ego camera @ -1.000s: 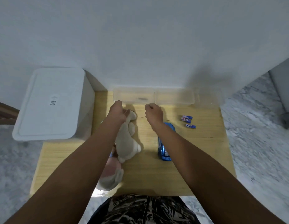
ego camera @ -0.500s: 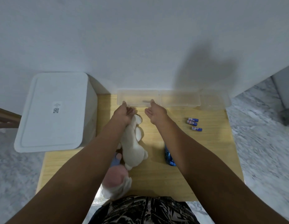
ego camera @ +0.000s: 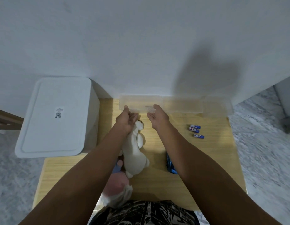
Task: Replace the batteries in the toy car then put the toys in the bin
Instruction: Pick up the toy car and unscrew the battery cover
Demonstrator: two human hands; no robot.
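A blue toy car [ego camera: 170,164] lies on the wooden table [ego camera: 206,159], mostly hidden under my right forearm. Three blue batteries [ego camera: 196,130] lie to its far right. A white plush animal [ego camera: 134,150] lies under my left forearm, with a pink and white plush toy [ego camera: 116,190] at the near edge. My left hand [ego camera: 125,118] and my right hand [ego camera: 157,115] reach forward with straight fingers to the near rim of a clear plastic tray [ego camera: 181,105] against the wall. Neither hand holds anything.
A tall white bin with a shut lid [ego camera: 53,116] stands left of the table. The white wall rises just behind the tray. Marble floor surrounds the table on both sides.
Both hands have uncurled from loose fists into straight fingers and moved forward to the tray's rim. The camera view has shifted, so the table sits lower in frame.
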